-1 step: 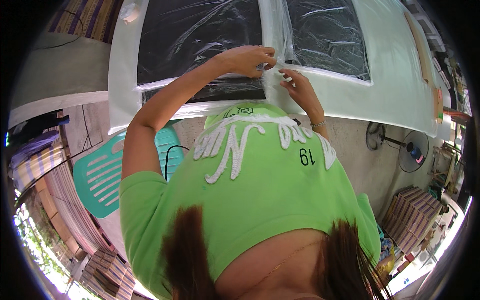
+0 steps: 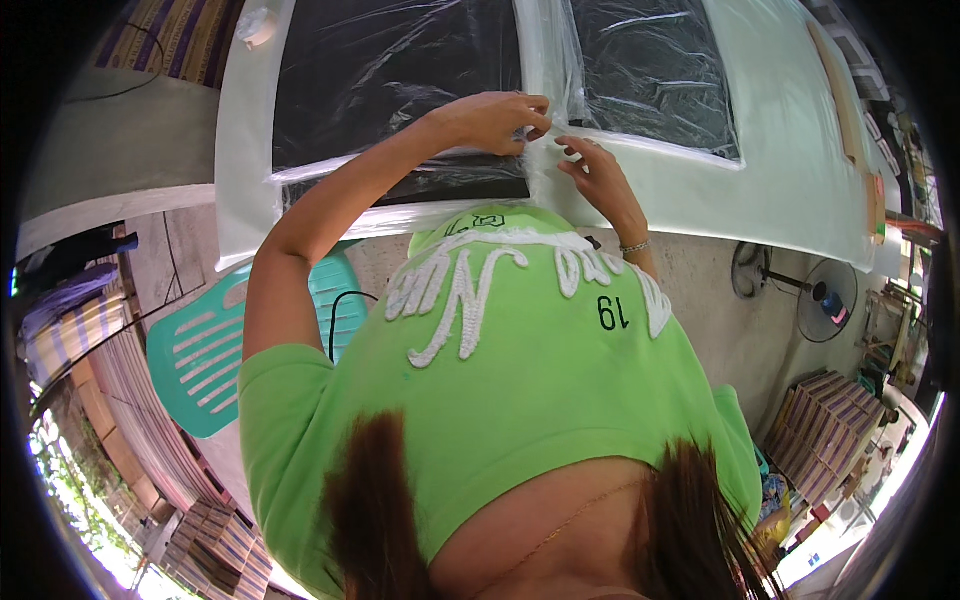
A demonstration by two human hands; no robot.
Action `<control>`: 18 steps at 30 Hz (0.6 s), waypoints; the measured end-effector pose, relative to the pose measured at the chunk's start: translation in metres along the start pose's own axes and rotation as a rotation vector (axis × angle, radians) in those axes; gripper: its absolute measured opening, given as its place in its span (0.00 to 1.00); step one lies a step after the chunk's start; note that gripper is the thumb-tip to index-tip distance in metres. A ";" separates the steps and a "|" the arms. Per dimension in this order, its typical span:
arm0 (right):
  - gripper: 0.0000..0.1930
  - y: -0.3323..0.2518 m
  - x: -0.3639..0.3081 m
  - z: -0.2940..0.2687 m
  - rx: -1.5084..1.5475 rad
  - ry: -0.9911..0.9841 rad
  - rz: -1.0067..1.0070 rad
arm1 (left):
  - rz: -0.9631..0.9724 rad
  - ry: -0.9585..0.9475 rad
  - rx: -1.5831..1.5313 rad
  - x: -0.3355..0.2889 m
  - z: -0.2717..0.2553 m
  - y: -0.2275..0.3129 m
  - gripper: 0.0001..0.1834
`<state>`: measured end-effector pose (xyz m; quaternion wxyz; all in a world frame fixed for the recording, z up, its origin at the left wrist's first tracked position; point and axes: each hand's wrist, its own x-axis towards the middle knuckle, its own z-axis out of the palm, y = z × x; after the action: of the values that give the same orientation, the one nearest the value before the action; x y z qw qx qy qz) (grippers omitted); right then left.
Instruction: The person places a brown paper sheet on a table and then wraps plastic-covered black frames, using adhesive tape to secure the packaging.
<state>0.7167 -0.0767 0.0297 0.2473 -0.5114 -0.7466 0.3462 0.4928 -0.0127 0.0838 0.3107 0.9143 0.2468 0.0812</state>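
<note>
Clear plastic film (image 2: 400, 80) lies wrinkled over a dark panel on the pale work table (image 2: 800, 190). My left hand (image 2: 495, 120) reaches across this panel to its right edge. Its fingers are curled together at the film's edge, and whatever they grip is too small to make out. Close by on the right, my right hand (image 2: 600, 180) hovers over the pale strip between the panels, fingers bent but apart and nothing visible in them. A second film-covered dark panel (image 2: 655, 75) lies just beyond it.
A white roll or cup (image 2: 257, 28) stands at the table's far left corner. Below the table on the left is a green plastic chair (image 2: 205, 350). Fans (image 2: 827, 300) stand at the right, near striped stacked boxes (image 2: 825, 435). A long brown strip (image 2: 840, 95) lies along the table's right side.
</note>
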 end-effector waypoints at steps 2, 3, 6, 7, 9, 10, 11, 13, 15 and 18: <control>0.16 -0.001 0.002 0.001 0.012 0.008 -0.002 | 0.002 0.002 0.006 0.002 0.004 0.000 0.07; 0.15 -0.002 0.003 0.001 0.023 0.012 0.006 | 0.001 0.005 0.009 0.002 0.005 0.001 0.07; 0.14 -0.007 0.007 0.000 0.220 -0.044 0.129 | 0.016 0.057 -0.048 0.000 0.004 0.001 0.06; 0.13 -0.008 0.009 -0.001 0.314 -0.074 0.188 | 0.006 0.061 -0.077 0.000 0.003 0.002 0.05; 0.13 -0.006 0.012 0.001 0.518 -0.139 0.199 | -0.014 0.069 -0.134 -0.002 0.000 0.003 0.05; 0.14 -0.007 0.012 0.002 0.620 -0.171 0.203 | -0.001 0.093 -0.136 -0.002 0.001 0.002 0.05; 0.14 -0.008 0.011 0.004 0.672 -0.177 0.250 | 0.012 0.118 -0.138 -0.002 0.002 0.000 0.05; 0.15 -0.013 0.010 0.009 0.777 -0.188 0.344 | 0.019 0.149 -0.156 -0.003 0.002 -0.001 0.05; 0.15 -0.007 0.009 0.018 0.813 -0.212 0.368 | 0.008 0.163 -0.191 -0.004 0.001 -0.001 0.05; 0.15 0.000 0.009 0.022 0.875 -0.226 0.390 | 0.060 0.214 -0.224 -0.003 -0.002 -0.004 0.05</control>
<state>0.6983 -0.0744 0.0157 0.2872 -0.4490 -0.4437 0.7205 0.4883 -0.0103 0.0828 0.3802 0.8670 0.2407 0.2143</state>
